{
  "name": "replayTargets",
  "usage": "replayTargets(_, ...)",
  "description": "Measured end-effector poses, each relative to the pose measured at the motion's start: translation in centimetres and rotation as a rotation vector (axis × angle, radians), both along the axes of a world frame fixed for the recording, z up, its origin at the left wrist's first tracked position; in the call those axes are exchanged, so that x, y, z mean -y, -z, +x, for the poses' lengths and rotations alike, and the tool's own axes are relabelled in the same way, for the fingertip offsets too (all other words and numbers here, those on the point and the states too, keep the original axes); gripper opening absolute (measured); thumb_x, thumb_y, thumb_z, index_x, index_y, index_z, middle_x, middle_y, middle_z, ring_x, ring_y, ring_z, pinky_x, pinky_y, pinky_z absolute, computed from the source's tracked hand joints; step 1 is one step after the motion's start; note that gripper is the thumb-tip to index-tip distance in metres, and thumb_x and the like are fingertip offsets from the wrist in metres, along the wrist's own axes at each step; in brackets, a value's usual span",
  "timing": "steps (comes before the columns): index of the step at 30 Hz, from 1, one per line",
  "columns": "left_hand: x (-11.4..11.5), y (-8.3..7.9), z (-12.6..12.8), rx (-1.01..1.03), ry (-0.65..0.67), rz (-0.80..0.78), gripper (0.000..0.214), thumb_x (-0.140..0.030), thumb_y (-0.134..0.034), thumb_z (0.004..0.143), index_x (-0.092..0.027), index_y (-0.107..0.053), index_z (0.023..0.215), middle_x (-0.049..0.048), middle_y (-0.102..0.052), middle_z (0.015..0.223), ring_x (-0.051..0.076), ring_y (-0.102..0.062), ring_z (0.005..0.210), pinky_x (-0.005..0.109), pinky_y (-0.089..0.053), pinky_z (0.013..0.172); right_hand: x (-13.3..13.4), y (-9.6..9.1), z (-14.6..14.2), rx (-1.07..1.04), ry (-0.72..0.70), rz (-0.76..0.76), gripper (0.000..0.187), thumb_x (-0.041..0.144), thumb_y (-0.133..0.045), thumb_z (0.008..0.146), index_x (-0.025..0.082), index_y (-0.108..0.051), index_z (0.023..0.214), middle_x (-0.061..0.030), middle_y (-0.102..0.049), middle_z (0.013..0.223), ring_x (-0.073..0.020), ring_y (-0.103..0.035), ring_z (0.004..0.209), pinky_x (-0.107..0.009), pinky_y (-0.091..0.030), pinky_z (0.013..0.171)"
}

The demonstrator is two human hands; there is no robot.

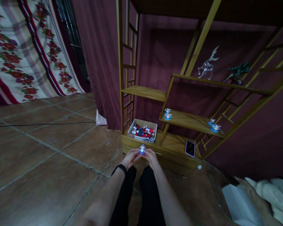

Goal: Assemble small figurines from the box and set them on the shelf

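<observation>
My left hand [131, 157] and my right hand [151, 157] meet in front of me, above my knees. Together their fingertips pinch a small blue and white figurine [142, 149]. Both hands are closed on it. A black band sits on my left wrist. Just beyond the hands is the bottom board of a wooden shelf unit [174, 142]. On that board stands an open cardboard box [143, 130] filled with several small red, white and dark figurines.
A phone [190, 148] lies on the bottom board. Two blue figurines [167, 114] stand on the middle shelf's left end and two [214, 125] on its right. A glass deer [206, 66] and a dark green ornament [238, 72] occupy the upper shelf. Pale cloth [266, 194] lies at lower right.
</observation>
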State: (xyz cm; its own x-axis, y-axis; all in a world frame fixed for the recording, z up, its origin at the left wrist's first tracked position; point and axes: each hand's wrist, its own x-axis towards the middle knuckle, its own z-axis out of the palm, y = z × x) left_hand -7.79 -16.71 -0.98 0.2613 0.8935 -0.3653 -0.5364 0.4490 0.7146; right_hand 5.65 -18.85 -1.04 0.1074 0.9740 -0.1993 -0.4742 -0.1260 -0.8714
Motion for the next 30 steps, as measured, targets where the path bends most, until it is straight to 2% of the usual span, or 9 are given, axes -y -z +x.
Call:
replayTargets(14,0.29,-0.42,0.16,-0.007,-0.061,-0.003,0.008,-0.003,-0.06,0.074,-0.01,-0.062,0.078,0.0076,-0.068,0.07,0.011,-0.064,0.06,0.019,-0.054,0.06,-0.57,0.94,0.17,0.026,-0.055,0.017,0.024,0.033,-0.073,0.058,0.018,-0.059,0.071,-0.0016,-0.066,0.068,-0.0135,-0.062,0.063,-0.027,-0.049,0.064)
replayTargets(24,0.19,-0.31,0.14,-0.023,-0.006,-0.008,0.008,-0.004,-0.062,0.073,-0.01,-0.061,0.077,0.0092,-0.068,0.07,0.014,-0.066,0.062,0.023,-0.055,0.062,-0.98,0.74,0.02,0.037,-0.038,-0.04,0.019,0.028,-0.068,0.058,0.019,-0.057,0.071,0.0005,-0.065,0.066,-0.0136,-0.061,0.06,-0.028,-0.05,0.062)
replayTargets(30,0.01,0.13,0.16,-0.008,-0.044,-0.012,0.007,-0.005,-0.062,0.074,-0.011,-0.061,0.077,0.0069,-0.067,0.069,0.012,-0.065,0.059,0.023,-0.055,0.063,-0.74,0.44,-0.12,0.025,-0.042,-0.026,0.027,0.031,-0.072,0.056,0.017,-0.063,0.078,-0.0032,-0.068,0.072,-0.015,-0.063,0.063,-0.029,-0.05,0.064)
